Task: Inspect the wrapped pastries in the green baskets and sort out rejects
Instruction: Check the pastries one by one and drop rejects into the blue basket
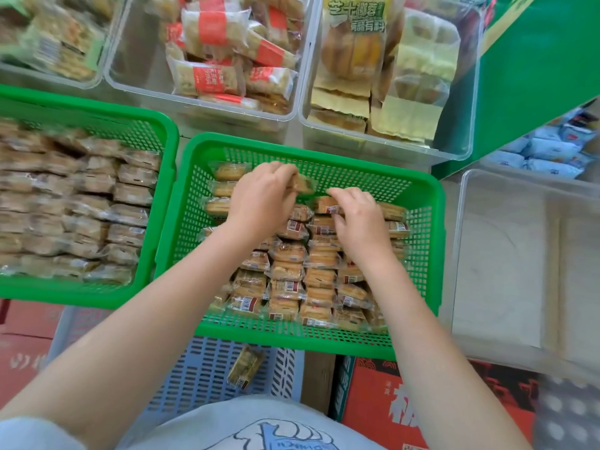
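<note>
Head view is looking down and I am reading it from the left. A green basket (156,196) at the left edge is sitting packed with rows of wrapped pastries (97,203), blurred here. Just beside it the middle green basket (311,339) is holding more wrapped pastries in rows (292,274), mostly in its near half and along its left wall. The left hand (259,196) is reaching over the far part of this basket, fingers curled and pinching one wrapped pastry (303,184) — lifted a little above the rows. The right hand (360,216) is resting lower on the pile, fingertips curled onto a pastry with a barcode label (326,204); I cannot tell whether it is gripping it or only touching.

Below the middle basket a single wrapped pastry (245,368) is lying alone in a blue slotted crate (201,378). Beyond the baskets, clear tubs (207,105) are holding other packaged snacks. At the right an empty-looking clear tub (467,254) is standing — well apart from the hands.
</note>
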`<state>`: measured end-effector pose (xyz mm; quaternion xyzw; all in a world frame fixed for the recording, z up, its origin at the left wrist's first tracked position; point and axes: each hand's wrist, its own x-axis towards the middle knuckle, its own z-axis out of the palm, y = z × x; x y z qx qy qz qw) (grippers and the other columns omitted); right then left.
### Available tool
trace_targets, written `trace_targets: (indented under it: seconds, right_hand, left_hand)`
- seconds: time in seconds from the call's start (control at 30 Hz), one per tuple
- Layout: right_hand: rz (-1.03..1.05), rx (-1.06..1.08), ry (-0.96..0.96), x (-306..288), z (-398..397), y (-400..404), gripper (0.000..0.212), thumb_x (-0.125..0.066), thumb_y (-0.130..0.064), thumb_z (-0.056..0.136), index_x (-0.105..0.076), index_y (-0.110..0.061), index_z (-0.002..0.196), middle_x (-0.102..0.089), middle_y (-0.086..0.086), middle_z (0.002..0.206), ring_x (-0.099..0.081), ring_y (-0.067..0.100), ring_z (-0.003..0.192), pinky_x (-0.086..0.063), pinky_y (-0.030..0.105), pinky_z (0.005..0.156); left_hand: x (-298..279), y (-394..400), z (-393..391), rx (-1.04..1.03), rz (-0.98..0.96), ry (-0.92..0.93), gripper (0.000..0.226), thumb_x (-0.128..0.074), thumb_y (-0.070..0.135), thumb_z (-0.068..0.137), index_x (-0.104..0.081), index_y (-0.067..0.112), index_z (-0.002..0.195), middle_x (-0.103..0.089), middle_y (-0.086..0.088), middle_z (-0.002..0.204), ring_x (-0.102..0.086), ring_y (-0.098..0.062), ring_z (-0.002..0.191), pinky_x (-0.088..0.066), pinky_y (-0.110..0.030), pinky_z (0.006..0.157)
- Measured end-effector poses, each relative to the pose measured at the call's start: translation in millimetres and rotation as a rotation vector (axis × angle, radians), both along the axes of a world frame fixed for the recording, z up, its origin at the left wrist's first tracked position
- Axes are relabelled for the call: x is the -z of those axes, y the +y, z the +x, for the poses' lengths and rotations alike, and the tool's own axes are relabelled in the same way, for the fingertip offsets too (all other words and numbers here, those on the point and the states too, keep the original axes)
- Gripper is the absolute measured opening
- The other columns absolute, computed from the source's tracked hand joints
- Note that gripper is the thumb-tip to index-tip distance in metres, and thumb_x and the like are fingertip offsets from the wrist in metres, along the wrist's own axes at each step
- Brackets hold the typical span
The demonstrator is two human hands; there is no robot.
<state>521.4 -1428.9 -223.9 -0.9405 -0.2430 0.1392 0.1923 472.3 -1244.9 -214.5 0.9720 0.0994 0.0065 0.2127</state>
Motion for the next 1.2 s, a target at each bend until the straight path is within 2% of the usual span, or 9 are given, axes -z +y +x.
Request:
trace_targets:
  seconds: [0.13,0.3,0.37,0.43,0.57,0.77,1.03,1.1,1.2]
  right_hand:
    - [-0.171,-0.061,-0.079,4,-10,13,0.042,-0.053,0.005,0.088,-0.059,-0.014,0.125,-0.063,0.007,0.117,-0.053,0.03,0.107,-0.04,0.041,0.092]
    - [-0.275,-0.067,0.045,-16,-17,9,0.041,-0.049,-0.012,0.098,-0.054,-0.017,0.139,-0.036,0.012,0.155,-0.026,0.03,0.145,-0.019,0.049,0.119]
    - [-0.11,-0.001,0.083,-38,-23,6,0.042,-0.051,-0.018,0.1,-0.05,-0.015,0.143,-0.033,0.009,0.157,-0.025,0.025,0.147,-0.02,0.046,0.122]
    - [0.165,0.131,0.175,-64,-33,3,0.041,-0.051,-0.024,0.102,-0.05,-0.015,0.142,-0.044,0.001,0.147,-0.038,0.015,0.137,-0.033,0.04,0.117]
    - [0.64,0.394,0.479,-114,-61,-2,0.043,-0.061,-0.039,0.096,-0.043,-0.028,0.134,-0.054,-0.014,0.125,-0.061,0.005,0.109,-0.057,0.03,0.087]
    - [1.021,0.452,0.791,-148,-97,-22,0.032,-0.069,-0.03,0.085,-0.06,-0.014,0.11,-0.071,0.007,0.103,-0.068,0.022,0.088,-0.055,0.028,0.059]
    - [1.204,0.433,0.907,-162,-157,-44,0.038,-0.062,-0.033,0.088,-0.06,-0.006,0.114,-0.07,0.008,0.099,-0.064,0.02,0.081,-0.05,0.027,0.057]
    - [1.243,0.45,0.956,-164,-172,-48,0.048,-0.059,-0.036,0.092,-0.056,-0.001,0.125,-0.066,0.011,0.102,-0.062,0.021,0.081,-0.049,0.026,0.059]
    - [1.274,0.463,1.037,-167,-191,-54,0.041,-0.053,-0.034,0.097,-0.059,-0.004,0.124,-0.066,0.011,0.101,-0.061,0.019,0.079,-0.05,0.025,0.06]
  left_hand:
    - [0,-1,-13,0.017,-0.058,0.013,0.038,-0.063,0.021,0.095,-0.06,0.009,0.131,-0.064,-0.011,0.123,-0.056,-0.031,0.115,-0.051,-0.042,0.079]
    - [-19,0,-25,-0.118,-0.33,-0.055,0.041,-0.067,0.019,0.092,-0.061,0.011,0.132,-0.065,-0.007,0.12,-0.056,-0.023,0.113,-0.049,-0.039,0.097]
    - [-36,-2,-34,-0.202,-0.527,-0.053,0.043,-0.069,0.019,0.092,-0.06,0.014,0.133,-0.066,-0.003,0.118,-0.061,-0.018,0.108,-0.053,-0.036,0.094]
    - [-56,-4,-46,-0.277,-0.739,-0.027,0.043,-0.071,0.02,0.09,-0.058,0.019,0.131,-0.068,0.002,0.112,-0.066,-0.013,0.1,-0.058,-0.029,0.086]
    - [-94,-10,-71,-0.307,-1.121,0.023,0.03,-0.072,0.019,0.092,-0.062,0.014,0.119,-0.075,-0.002,0.099,-0.072,-0.02,0.09,-0.061,-0.03,0.075]
    - [-132,-29,-115,-0.264,-1.571,0.002,0.037,-0.065,0.024,0.086,-0.066,0.017,0.123,-0.074,-0.011,0.113,-0.071,-0.026,0.102,-0.059,-0.035,0.078]
    - [-155,-58,-171,-0.258,-1.675,-0.085,0.02,-0.067,0.015,0.086,-0.069,0.008,0.106,-0.072,-0.01,0.101,-0.069,-0.021,0.086,-0.06,-0.032,0.065]
    - [-157,-64,-182,-0.233,-1.664,-0.103,0.01,-0.07,0.015,0.089,-0.069,0.01,0.098,-0.07,-0.01,0.099,-0.067,-0.021,0.086,-0.059,-0.032,0.062]
    - [-162,-72,-196,-0.223,-1.667,-0.128,0.003,-0.068,0.017,0.084,-0.071,0.017,0.085,-0.068,-0.008,0.092,-0.064,-0.018,0.081,-0.058,-0.03,0.06]
